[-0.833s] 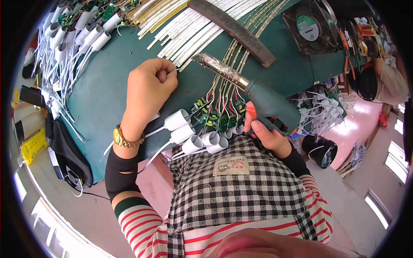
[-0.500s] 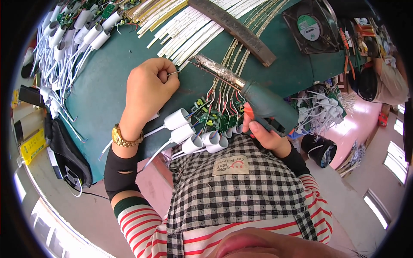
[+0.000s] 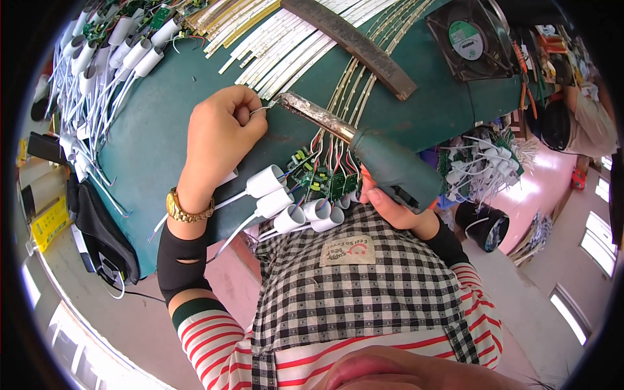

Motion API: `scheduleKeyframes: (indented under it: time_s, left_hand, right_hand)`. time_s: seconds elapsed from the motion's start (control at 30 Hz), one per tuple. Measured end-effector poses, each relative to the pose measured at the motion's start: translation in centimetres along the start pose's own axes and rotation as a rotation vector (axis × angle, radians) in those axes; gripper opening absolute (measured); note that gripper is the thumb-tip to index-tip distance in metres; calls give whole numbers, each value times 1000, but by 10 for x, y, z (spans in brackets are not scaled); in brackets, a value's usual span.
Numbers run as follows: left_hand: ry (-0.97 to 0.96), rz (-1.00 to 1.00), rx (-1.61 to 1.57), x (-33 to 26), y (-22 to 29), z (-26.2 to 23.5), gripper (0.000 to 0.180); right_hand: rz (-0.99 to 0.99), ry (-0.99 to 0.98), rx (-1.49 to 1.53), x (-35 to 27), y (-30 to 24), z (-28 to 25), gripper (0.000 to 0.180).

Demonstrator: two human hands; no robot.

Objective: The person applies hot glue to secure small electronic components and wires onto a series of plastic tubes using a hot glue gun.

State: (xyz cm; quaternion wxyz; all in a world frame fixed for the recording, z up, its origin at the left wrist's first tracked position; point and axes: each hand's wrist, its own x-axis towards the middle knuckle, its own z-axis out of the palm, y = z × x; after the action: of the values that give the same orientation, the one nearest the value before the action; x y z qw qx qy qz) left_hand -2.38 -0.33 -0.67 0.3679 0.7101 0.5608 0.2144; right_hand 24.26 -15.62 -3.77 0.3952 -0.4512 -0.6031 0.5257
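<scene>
Green rubber matting covers the workbench (image 3: 162, 110), where the left hand (image 3: 218, 133) is clenched, pinching a thin wire (image 3: 260, 109) between thumb and forefinger. The right hand (image 3: 390, 205) grips the green handle of a soldering gun (image 3: 364, 146), its foil-wrapped barrel angled so the tip meets the wire just beside the left fingers. White LED strips (image 3: 286, 39) lie beyond the tip. Small green circuit boards (image 3: 322, 182) and white plastic housings (image 3: 286, 201) sit near the bench's front edge, between both hands.

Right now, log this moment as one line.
left hand: pinches thin solder wire | right hand: grips green-handled soldering iron | tip: at wire end | surface: green table
</scene>
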Motion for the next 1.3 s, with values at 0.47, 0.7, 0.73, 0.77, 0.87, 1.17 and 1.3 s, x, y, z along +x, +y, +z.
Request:
scheduleKeyframes:
  time_s: [0.47, 0.7, 0.73, 0.77, 0.87, 1.17, 1.3]
  left_hand:
    - [-7, 32, 55, 1, 3, -2, 5]
    - [8, 50, 77, 2, 3, -1, 5]
    - [6, 42, 80, 2, 3, 0, 5]
    - [9, 41, 79, 2, 2, -1, 5]
    - [11, 57, 75, 1, 1, -1, 5]
    - [-2, 57, 79, 1, 1, -2, 5]
    - [-8, 54, 75, 1, 1, -2, 6]
  right_hand:
    - [73, 128, -6, 27, -33, 8, 15]
    - [-15, 113, -105, 32, -37, 6, 16]
    - [-26, 110, -106, 33, -37, 5, 16]
    - [-27, 107, -107, 31, -35, 3, 16]
    - [-42, -36, -124, 21, -24, -1, 26]
    - [-87, 97, -15, 16, -23, -5, 39]
    - [-75, 68, -141, 11, -11, -11, 39]
